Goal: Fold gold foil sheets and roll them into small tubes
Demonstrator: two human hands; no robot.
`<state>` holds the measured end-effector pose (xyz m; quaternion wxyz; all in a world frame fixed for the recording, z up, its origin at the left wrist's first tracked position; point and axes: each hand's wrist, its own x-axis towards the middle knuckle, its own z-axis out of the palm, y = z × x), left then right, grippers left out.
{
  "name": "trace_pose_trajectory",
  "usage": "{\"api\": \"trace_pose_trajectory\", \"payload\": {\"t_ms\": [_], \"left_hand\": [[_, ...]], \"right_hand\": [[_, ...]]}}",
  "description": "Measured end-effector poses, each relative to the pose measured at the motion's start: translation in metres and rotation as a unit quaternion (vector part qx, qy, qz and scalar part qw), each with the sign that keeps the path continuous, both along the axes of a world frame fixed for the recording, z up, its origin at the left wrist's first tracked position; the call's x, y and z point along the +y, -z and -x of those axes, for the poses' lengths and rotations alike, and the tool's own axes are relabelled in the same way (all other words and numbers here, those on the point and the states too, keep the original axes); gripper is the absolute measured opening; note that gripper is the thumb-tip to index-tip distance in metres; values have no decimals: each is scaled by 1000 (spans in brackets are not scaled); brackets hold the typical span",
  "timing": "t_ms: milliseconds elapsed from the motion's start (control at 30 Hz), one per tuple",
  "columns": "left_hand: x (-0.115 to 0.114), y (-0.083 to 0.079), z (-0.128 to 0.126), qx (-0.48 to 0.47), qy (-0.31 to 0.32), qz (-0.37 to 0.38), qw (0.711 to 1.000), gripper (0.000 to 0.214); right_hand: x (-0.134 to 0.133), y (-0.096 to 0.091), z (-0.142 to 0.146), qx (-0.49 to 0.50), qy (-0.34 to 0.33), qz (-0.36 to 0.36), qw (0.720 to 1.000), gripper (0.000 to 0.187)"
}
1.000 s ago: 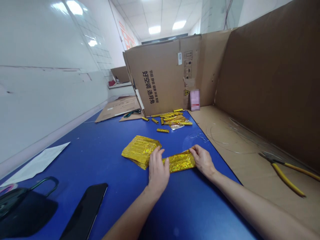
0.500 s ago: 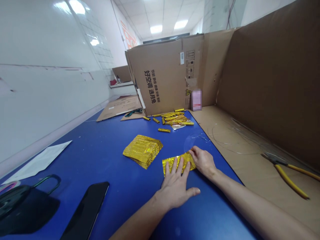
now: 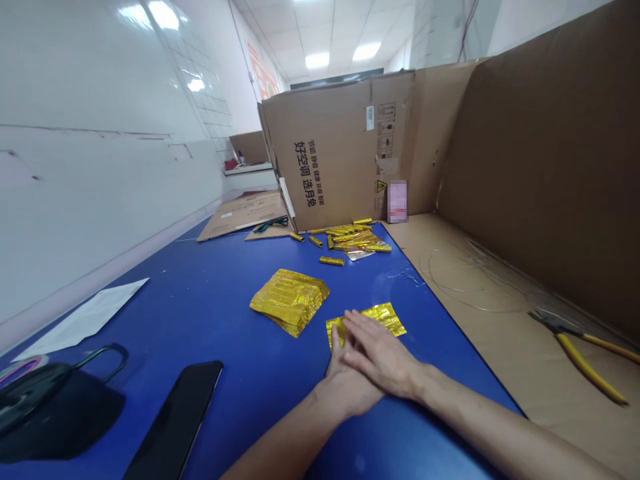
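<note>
A shiny gold foil sheet [image 3: 386, 316] lies flat on the blue table, its left and right ends showing past my hands. My left hand [image 3: 347, 381] rests on the near left part of this sheet; most of its fingers are covered, but the visible one is stretched out. Across those fingers lies my right hand [image 3: 384, 353], flat with its fingers extended and no object visible in it. Left of the sheet is a stack of similar gold foil sheets [image 3: 290, 300]. Farther back, several small rolled gold foil tubes [image 3: 332, 261] are scattered and heaped by the cardboard.
Large cardboard panels [image 3: 345, 160] stand behind and to the right. Yellow-handled pliers [image 3: 575, 347] and thin clear strands lie on the cardboard at right. A black phone [image 3: 175, 420], a dark object with a looped handle [image 3: 60, 413] and white paper [image 3: 85, 317] are at left.
My right hand has let go of the sheet's right end and moved left onto my left hand. The sheet's right end is now uncovered. The view has shifted slightly.
</note>
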<state>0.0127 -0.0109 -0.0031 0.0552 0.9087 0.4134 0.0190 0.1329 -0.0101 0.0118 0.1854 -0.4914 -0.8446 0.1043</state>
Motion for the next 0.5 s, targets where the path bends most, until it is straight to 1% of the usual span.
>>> {"api": "trace_pose_trajectory", "payload": {"t_ms": [33,67,100,200,333,433,500], "left_hand": [[0,0,-1,-9,8,-1,1000,63],[-1,0,-1,-23,15,2,1000,63],[-1,-1,-1,-37,18,11,999,67],[1,-4,2,-50,-4,42,998,80],[8,-6,9,-32,-30,58,997,86],[14,-5,14,-27,-47,46,997,88],[17,-5,17,-40,-69,33,996,84]], "right_hand": [[-1,2,2,12,-21,29,999,61],[0,5,1,21,-21,55,998,65],[1,7,-1,26,-9,76,997,68],[9,11,-12,21,31,111,993,74],[14,13,-20,1,48,124,991,78],[14,13,-19,-3,45,123,991,76],[13,12,-18,-3,44,122,992,76]]}}
